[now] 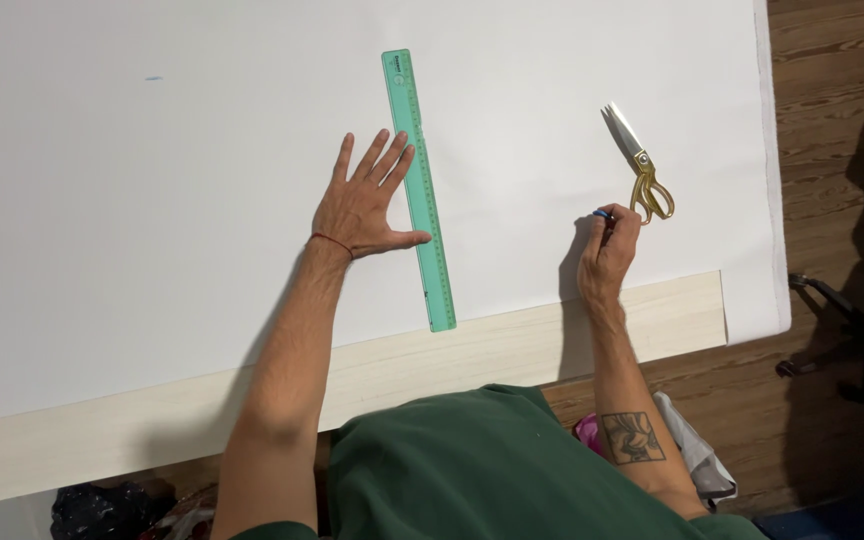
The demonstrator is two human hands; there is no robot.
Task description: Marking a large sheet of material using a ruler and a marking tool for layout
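Fingers of the left hand (360,205) lie spread flat beside the green ruler (419,190); right hand (609,250) fingers pinch a blue pen (601,213) near the gold scissors (640,170).

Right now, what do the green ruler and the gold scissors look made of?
Long green see-through ruler: likely plastic, since its tint lets the white sheet show through. Gold-handled scissors: metal by the look, with shiny gold loops and pale silvery blades.
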